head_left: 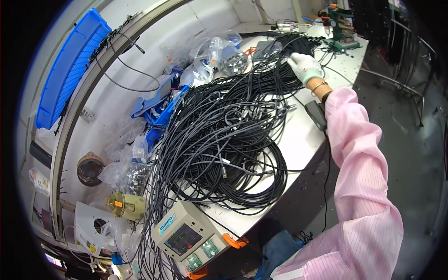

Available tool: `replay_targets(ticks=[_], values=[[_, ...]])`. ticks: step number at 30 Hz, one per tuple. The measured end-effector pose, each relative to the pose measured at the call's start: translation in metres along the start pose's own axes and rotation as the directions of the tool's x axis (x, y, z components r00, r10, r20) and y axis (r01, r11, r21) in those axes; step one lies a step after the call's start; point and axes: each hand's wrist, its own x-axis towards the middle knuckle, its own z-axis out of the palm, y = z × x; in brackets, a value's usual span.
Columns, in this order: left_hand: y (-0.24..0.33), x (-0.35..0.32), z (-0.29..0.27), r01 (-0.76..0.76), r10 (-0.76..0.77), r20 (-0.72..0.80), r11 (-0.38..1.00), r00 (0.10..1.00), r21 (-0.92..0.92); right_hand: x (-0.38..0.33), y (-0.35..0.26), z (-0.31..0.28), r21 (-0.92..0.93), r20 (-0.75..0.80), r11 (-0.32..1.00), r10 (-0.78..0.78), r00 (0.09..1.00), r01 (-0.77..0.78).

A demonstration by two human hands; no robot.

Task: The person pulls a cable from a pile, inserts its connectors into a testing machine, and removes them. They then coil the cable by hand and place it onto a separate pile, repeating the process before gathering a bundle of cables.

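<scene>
My right hand [304, 67], in a white glove with a pale green cuff, reaches to the far right part of the table. Its fingers are curled in against the black cables [280, 77], closed on them as far as I can see; the fingertips are partly hidden. A large tangled heap of black cables [224, 135] with small metal connectors covers most of the white table [305, 135]. Its coiled loops lie nearer me, and a dense bunch of cable ends [298, 44] lies just beyond my hand. My left hand is out of the picture.
A cable tester [179, 240] with a screen stands at the near end. A green hand press [343, 30] is at the far corner. Clear plastic bags [224, 53], blue plastic pieces [161, 105] and a small fan [90, 169] line the left. A black adapter [316, 115] hangs at the right edge.
</scene>
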Motion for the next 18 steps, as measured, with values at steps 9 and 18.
replay_targets(ticks=[9,18], values=[[0.159,0.034,0.040,0.092,0.326,0.370,0.630,0.870,-0.771,-0.193,-0.081,-0.152,0.912,0.221,0.406,-0.376,0.900,-0.054],[0.247,0.002,0.049,0.360,0.792,0.463,0.329,0.397,-0.873,-0.354,-0.122,-0.186,0.998,0.064,0.068,-0.911,0.408,-0.003]])
